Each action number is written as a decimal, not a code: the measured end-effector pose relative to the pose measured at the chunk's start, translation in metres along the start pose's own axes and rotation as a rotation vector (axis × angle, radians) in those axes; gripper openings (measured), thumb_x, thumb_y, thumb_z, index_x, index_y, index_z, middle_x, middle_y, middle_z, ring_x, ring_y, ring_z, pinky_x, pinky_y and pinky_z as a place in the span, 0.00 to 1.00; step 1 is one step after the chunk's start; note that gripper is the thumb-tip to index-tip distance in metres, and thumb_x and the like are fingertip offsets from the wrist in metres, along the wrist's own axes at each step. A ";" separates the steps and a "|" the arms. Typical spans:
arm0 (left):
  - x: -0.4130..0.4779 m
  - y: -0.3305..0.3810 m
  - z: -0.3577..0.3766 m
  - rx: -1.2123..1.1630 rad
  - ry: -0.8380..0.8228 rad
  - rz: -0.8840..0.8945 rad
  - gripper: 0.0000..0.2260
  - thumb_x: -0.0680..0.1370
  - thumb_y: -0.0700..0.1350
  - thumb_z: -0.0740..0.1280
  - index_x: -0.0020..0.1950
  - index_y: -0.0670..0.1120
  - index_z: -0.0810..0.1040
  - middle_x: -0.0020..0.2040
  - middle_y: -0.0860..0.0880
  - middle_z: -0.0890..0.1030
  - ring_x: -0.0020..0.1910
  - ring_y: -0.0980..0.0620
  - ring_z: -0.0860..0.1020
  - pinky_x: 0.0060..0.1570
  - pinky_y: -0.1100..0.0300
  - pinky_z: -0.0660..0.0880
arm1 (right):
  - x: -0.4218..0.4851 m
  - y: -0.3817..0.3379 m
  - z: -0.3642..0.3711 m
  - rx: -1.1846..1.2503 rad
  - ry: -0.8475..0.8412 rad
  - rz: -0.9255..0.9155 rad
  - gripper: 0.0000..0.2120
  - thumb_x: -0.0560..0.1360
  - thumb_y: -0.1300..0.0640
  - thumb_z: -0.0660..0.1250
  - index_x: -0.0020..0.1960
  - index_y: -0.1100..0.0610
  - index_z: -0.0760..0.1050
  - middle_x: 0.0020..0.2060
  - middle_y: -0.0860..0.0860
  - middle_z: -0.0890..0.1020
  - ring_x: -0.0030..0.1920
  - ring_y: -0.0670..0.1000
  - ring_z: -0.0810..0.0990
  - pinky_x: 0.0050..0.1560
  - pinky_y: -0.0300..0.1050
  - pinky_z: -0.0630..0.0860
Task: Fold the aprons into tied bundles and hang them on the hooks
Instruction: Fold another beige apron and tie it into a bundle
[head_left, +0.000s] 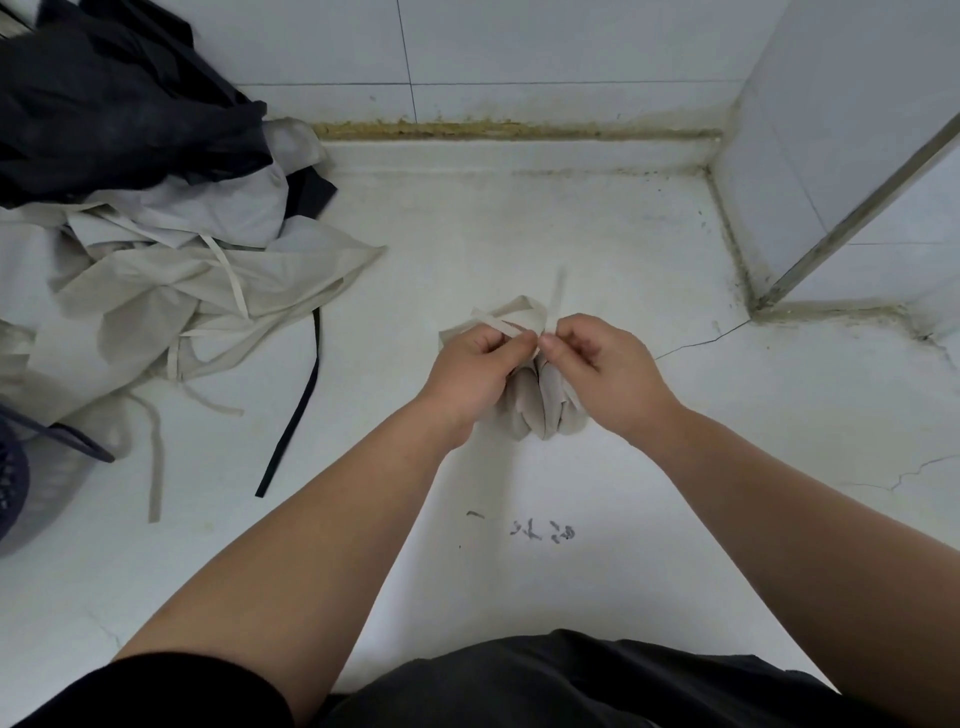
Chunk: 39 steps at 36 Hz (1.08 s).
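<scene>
Left hand (480, 358): fingers pinch a beige strap (498, 325).
Right hand (597, 364): fingers pinch another strap (557, 291).
Bundle (540, 405): folded apron, frame centre, on the white counter (675, 519).

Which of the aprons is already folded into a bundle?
The beige apron under the left hand and right hand: folded compact, straps pinched. The rest lie loose in a heap at the left.
</scene>
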<state>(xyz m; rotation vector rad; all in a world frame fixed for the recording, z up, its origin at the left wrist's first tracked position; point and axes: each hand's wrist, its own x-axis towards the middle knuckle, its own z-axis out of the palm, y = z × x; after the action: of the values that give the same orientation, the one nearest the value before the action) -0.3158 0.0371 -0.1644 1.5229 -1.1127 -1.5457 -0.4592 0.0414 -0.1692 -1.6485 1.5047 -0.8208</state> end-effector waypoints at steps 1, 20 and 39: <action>-0.001 -0.002 0.001 -0.004 0.032 0.021 0.11 0.79 0.46 0.67 0.36 0.47 0.78 0.30 0.56 0.76 0.35 0.54 0.73 0.44 0.57 0.71 | 0.000 -0.001 0.000 0.055 -0.001 0.043 0.11 0.79 0.55 0.63 0.42 0.62 0.73 0.33 0.56 0.74 0.33 0.46 0.68 0.37 0.37 0.66; -0.015 -0.035 -0.004 -0.383 0.481 0.005 0.19 0.76 0.36 0.69 0.28 0.53 0.83 0.31 0.54 0.81 0.43 0.48 0.78 0.58 0.49 0.75 | 0.004 0.014 0.000 0.667 0.333 0.670 0.11 0.80 0.63 0.57 0.39 0.58 0.63 0.32 0.53 0.69 0.26 0.49 0.67 0.26 0.38 0.73; -0.004 -0.020 0.009 -0.004 0.177 0.133 0.09 0.81 0.41 0.61 0.47 0.49 0.79 0.48 0.48 0.82 0.49 0.47 0.79 0.56 0.51 0.75 | 0.004 -0.002 0.001 0.409 -0.129 0.416 0.08 0.81 0.59 0.59 0.45 0.57 0.73 0.34 0.51 0.73 0.31 0.45 0.73 0.42 0.40 0.78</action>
<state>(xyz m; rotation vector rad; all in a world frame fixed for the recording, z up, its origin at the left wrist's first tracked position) -0.3221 0.0497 -0.1815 1.5188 -1.0848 -1.2975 -0.4563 0.0378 -0.1681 -1.0237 1.4086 -0.7152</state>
